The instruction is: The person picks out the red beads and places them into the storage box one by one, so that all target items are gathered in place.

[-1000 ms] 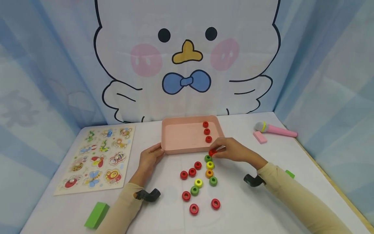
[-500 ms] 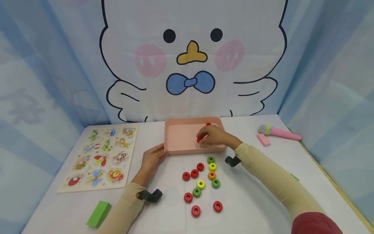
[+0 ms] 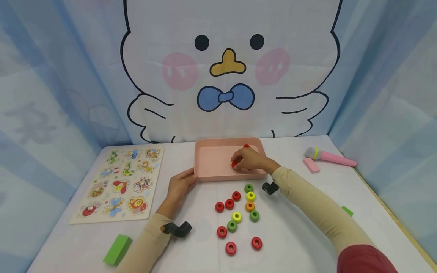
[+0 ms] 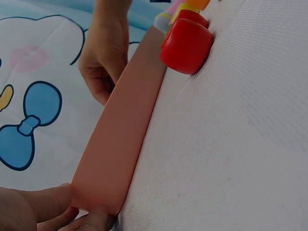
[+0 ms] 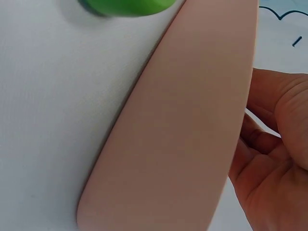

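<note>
In the head view my right hand (image 3: 250,159) is over the right half of the pink tray (image 3: 211,178), pinching a red ring bead (image 3: 233,165) low inside it. Another red bead (image 3: 246,146) shows behind the hand, near the tray's back wall; my hand covers the part of the tray in front of it. My left hand (image 3: 180,185) holds the tray's front left corner, thumb and fingers at the wall, as the left wrist view also shows (image 4: 48,211). In the right wrist view the tray wall hides the right fingertips.
In front of the tray lie loose ring beads: several red (image 3: 229,204), green (image 3: 249,188), yellow (image 3: 250,196) and one orange (image 3: 250,206). An insect puzzle board (image 3: 119,182) and a green block (image 3: 117,250) are at left. A pink microphone (image 3: 331,157) and pink block (image 3: 311,165) lie at right.
My right hand has carried the red bead from just in front of the tray into it, then stayed there over the last half second. The left hand stays at the corner.
</note>
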Demonstrator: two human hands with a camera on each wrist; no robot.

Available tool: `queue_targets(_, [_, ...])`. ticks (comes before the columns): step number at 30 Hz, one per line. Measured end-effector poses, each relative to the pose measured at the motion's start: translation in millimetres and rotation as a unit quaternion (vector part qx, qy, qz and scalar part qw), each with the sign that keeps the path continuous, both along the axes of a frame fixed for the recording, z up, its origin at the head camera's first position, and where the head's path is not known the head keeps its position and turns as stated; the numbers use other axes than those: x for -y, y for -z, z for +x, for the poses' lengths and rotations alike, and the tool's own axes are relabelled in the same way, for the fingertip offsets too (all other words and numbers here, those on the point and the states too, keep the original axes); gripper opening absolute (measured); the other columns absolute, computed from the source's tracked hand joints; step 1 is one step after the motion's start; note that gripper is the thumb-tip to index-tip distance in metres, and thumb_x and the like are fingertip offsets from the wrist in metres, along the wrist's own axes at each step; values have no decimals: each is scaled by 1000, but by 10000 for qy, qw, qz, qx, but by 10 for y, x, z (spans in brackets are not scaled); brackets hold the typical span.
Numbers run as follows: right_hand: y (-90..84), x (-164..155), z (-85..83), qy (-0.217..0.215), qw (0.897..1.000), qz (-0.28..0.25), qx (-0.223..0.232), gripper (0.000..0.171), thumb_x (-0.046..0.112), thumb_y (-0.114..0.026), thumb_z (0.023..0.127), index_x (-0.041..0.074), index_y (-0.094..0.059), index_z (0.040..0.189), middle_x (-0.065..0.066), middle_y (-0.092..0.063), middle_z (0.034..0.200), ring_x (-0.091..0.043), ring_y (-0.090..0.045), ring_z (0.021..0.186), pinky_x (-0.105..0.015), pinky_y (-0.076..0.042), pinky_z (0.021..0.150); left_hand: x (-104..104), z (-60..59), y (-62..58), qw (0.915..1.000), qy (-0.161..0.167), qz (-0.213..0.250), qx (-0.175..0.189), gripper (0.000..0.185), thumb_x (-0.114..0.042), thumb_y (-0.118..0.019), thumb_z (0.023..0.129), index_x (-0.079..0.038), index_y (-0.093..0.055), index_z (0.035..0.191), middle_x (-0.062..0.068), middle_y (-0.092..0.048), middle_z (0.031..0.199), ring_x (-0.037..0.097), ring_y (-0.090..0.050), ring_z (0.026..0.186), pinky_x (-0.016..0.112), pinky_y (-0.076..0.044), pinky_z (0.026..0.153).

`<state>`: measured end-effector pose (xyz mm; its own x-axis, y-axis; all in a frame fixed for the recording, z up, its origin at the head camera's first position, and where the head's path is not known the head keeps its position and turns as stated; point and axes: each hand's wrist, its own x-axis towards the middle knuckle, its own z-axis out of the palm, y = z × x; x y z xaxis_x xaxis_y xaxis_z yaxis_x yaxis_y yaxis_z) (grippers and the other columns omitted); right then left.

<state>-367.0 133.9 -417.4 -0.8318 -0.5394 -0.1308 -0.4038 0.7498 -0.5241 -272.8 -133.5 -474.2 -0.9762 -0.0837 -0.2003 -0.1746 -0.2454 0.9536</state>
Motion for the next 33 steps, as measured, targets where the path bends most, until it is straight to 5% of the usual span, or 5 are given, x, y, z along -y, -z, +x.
queue_targets(23, [33, -116, 42, 8, 9995, -182, -254, 35, 17, -76, 88, 7, -68, 121, -2, -67, 111, -21, -60, 105, -33, -53, 93, -1, -3, -23, 9998, 22, -168, 49, 43, 4, -61, 93, 6, -54, 135, 21, -53, 139, 30, -54, 125, 30, -49, 98])
queue_targets(33, [-118, -211, 484, -409, 9919, -1128, -417, 32, 6, -73, 89, -1, -66, 120, -14, -65, 116, -31, -60, 110, -41, -53, 95, 8, 3, -28, 9999, 37, -105, 46, 44, 5, -62, 92, 6, -54, 135, 21, -53, 138, 30, -54, 124, 31, -49, 99])
